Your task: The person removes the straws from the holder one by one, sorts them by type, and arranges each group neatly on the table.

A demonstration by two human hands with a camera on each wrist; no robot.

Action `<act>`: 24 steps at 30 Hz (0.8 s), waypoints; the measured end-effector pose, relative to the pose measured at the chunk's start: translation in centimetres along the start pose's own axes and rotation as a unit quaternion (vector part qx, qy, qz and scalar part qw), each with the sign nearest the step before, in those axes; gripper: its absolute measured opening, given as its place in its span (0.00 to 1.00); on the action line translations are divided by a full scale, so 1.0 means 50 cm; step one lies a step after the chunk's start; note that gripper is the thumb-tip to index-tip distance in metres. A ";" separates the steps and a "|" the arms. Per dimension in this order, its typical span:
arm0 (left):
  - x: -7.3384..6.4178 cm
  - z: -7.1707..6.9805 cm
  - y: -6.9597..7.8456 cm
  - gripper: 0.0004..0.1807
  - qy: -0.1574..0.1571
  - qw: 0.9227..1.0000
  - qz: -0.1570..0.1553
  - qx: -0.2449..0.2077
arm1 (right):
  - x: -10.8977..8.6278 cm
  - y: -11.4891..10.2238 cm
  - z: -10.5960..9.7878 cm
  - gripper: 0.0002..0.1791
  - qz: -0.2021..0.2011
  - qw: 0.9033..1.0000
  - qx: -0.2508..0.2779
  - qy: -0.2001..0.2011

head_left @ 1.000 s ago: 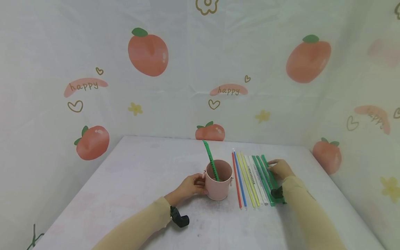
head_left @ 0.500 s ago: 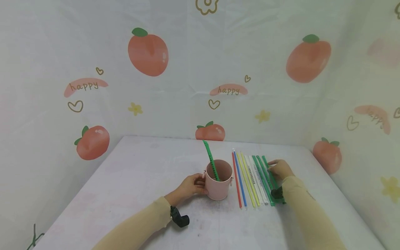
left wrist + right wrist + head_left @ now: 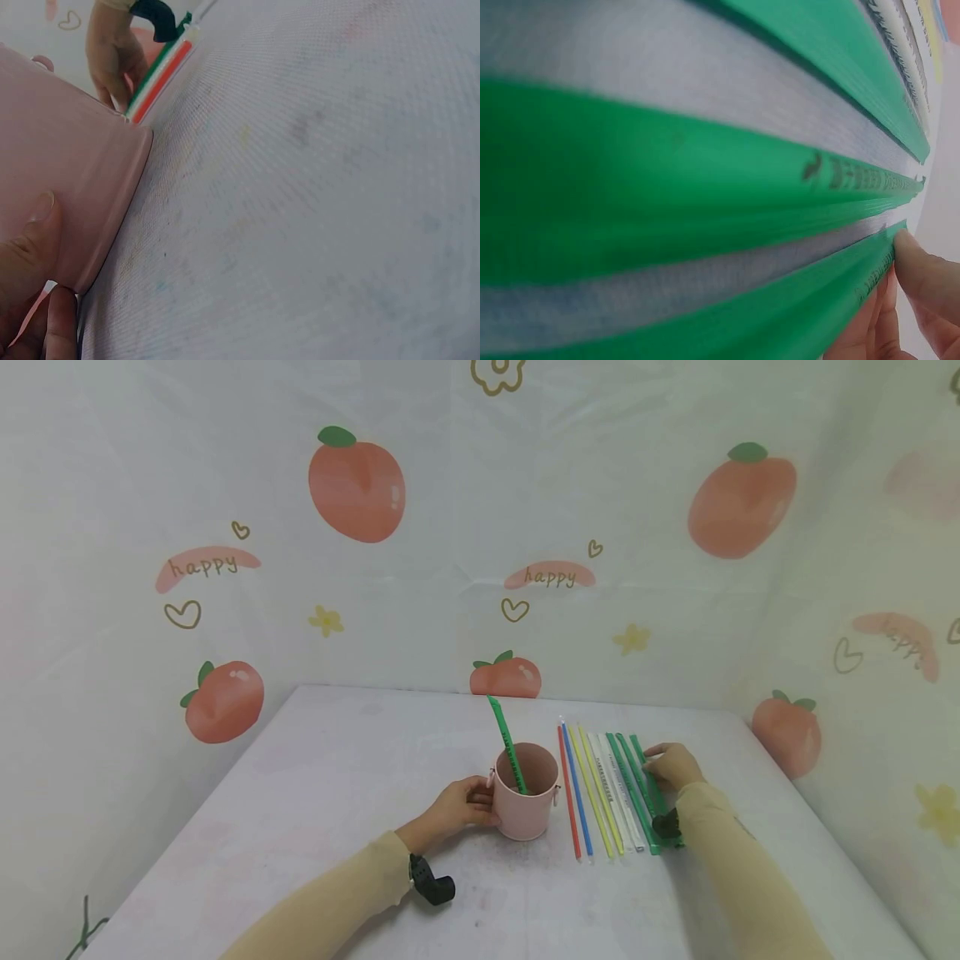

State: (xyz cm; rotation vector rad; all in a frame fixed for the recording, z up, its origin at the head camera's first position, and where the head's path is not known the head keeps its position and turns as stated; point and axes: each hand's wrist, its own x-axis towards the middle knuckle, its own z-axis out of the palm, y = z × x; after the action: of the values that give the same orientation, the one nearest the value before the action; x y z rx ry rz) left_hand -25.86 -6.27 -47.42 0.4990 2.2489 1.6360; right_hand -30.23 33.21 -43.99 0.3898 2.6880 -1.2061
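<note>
A small pink bucket (image 3: pixel 522 814) stands upright on the table, and one green wrapped straw (image 3: pixel 506 739) leans inside it. On the bucket's left side my left hand (image 3: pixel 452 807) holds it, thumb against the wall in the left wrist view. Right of the bucket, wrapped straws lie side by side: a red straw (image 3: pixel 568 793), a blue straw (image 3: pixel 577 789), yellow, white and green ones. My right hand (image 3: pixel 673 766) is at the rightmost green straw (image 3: pixel 802 307), pinching it near its far end between thumb and fingers. My right wrist hides part of that straw's near end.
The white table (image 3: pixel 360 752) reaches back to a printed cloth wall (image 3: pixel 427 610), with another cloth side on the right. A black wrist camera (image 3: pixel 432 883) sits on the left sleeve, and one more (image 3: pixel 665 823) on the right.
The far end of the rightmost green straw has shifted slightly towards the right hand. The left hand and the bucket stay in place.
</note>
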 end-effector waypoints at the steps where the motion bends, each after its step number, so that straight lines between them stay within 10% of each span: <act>1: 0.000 0.000 0.000 0.28 0.000 1.000 -0.001 0.000 | -0.002 -0.001 0.000 0.23 -0.002 1.000 0.000 0.001; 24: 0.002 -0.001 -0.003 0.28 -0.001 1.000 0.000 0.005 | 0.003 0.003 0.005 0.22 0.006 1.000 0.008 0.018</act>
State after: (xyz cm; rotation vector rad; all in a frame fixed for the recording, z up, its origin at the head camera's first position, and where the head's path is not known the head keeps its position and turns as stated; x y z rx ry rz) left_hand -25.97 -6.29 -47.55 0.5018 2.2581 1.6236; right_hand -30.30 33.14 -44.32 0.4343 2.7030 -1.2300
